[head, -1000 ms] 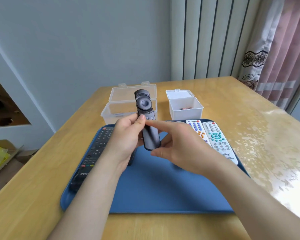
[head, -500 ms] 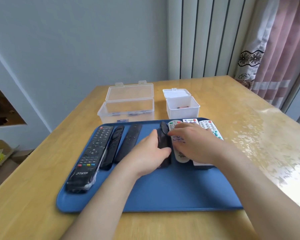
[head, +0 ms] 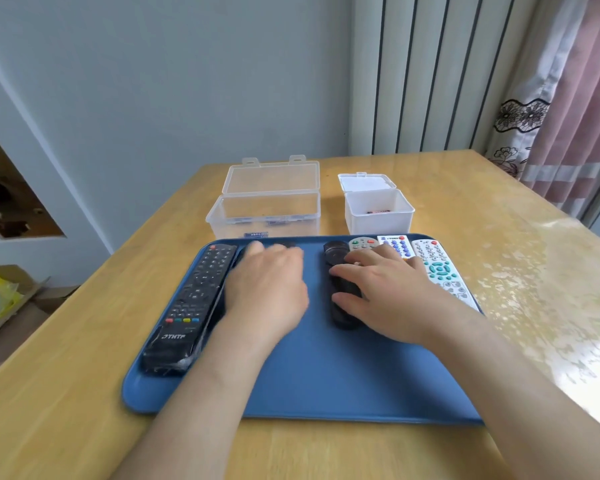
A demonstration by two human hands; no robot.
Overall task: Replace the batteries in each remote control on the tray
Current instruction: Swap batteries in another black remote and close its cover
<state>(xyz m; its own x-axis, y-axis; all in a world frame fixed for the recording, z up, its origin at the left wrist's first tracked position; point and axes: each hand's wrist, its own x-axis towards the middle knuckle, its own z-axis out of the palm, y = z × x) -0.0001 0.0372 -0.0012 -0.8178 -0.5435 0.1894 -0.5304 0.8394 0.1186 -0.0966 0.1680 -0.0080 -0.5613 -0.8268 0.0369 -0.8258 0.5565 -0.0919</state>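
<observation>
A blue tray [head: 326,382] holds several remotes. At its left lies a big black THTF remote [head: 191,303]. My left hand [head: 267,289], blurred and palm down, covers the slim black remotes beside it, whose far tips [head: 288,243] just show. A dark remote with a round pad [head: 336,258] lies mid-tray. My right hand [head: 392,296] rests on it with straight fingers. It also partly covers a grey-topped white remote [head: 361,243] and a white remote with blue buttons [head: 395,244]. A white remote with teal buttons [head: 440,271] lies at the tray's right.
Behind the tray on the wooden table [head: 499,216] stand an open clear plastic box [head: 267,209] and a small open white box [head: 378,216] with a battery [head: 378,212] inside. The near half of the tray is bare. A cardboard box [head: 0,299] sits on the floor at left.
The dark remote with the round pad, held up by both hands a second ago, now lies on the tray. My left hand has moved left over the slim black remotes.
</observation>
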